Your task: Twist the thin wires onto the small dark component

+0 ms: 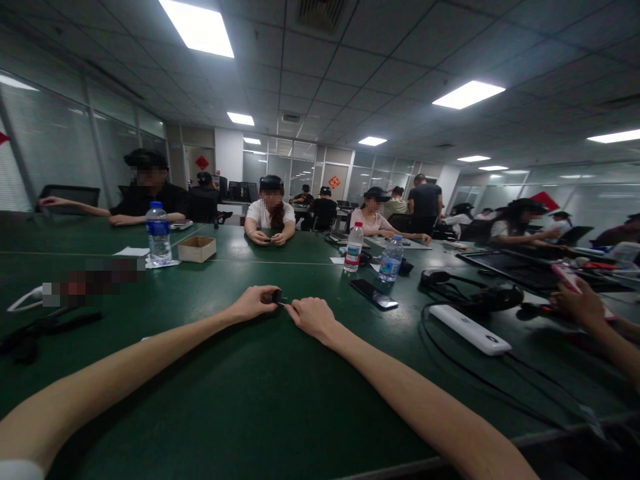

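Over the green table [220, 387], my left hand [255, 303] pinches a small black object [277, 296] between thumb and fingers. Its kind is too small to make out. My right hand [313, 317] is closed just to the right, fingers pressed together around the end of a thin, shiny rod-like piece [283, 305]. That piece spans the narrow gap between my hands, its tip close to the black object. Whether the two touch I cannot tell. Both forearms reach in from the lower corners.
Ahead stand an open cardboard box [197, 250], a blue-labelled bottle [159, 237] and two more bottles [353, 248]. A phone [373, 294], a white power bank [470, 329] with cables and a black headset [470, 290] lie right. Co-workers sit around; another person's hand [580, 300] holds a phone.
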`<state>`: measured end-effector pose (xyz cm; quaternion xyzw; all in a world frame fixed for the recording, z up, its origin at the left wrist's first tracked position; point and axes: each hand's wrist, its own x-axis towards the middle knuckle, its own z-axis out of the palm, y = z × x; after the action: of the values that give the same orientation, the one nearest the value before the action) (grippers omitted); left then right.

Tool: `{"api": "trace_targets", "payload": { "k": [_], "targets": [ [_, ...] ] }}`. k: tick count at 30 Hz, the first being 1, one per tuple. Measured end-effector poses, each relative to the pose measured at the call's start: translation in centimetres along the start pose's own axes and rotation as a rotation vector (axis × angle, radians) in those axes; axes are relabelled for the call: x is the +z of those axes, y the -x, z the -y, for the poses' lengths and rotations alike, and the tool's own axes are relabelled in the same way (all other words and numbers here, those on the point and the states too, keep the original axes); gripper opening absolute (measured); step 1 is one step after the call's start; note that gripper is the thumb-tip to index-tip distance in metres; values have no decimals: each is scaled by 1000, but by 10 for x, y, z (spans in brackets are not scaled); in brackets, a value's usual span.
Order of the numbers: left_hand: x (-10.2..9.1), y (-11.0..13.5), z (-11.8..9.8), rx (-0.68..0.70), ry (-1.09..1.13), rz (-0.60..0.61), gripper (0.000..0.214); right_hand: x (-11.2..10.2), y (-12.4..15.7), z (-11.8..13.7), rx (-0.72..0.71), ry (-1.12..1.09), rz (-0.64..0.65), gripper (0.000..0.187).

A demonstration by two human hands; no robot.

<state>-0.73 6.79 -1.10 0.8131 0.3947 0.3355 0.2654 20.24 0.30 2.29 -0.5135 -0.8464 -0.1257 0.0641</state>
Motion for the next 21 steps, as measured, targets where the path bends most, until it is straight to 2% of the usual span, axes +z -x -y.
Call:
{"api": "trace_targets", "payload": {
  "k": [3, 13, 21],
  "targets": [
    [0, 1, 0, 3, -18, 4, 50, 1, 0, 0, -6, 31, -27, 60],
    [-2, 6, -15, 20, -164, 10, 32, -2, 1, 4, 16, 33, 1, 61],
    [-2, 6, -17, -21, -175, 7, 33, -4, 2, 8, 29, 33, -10, 61]
  ]
}}
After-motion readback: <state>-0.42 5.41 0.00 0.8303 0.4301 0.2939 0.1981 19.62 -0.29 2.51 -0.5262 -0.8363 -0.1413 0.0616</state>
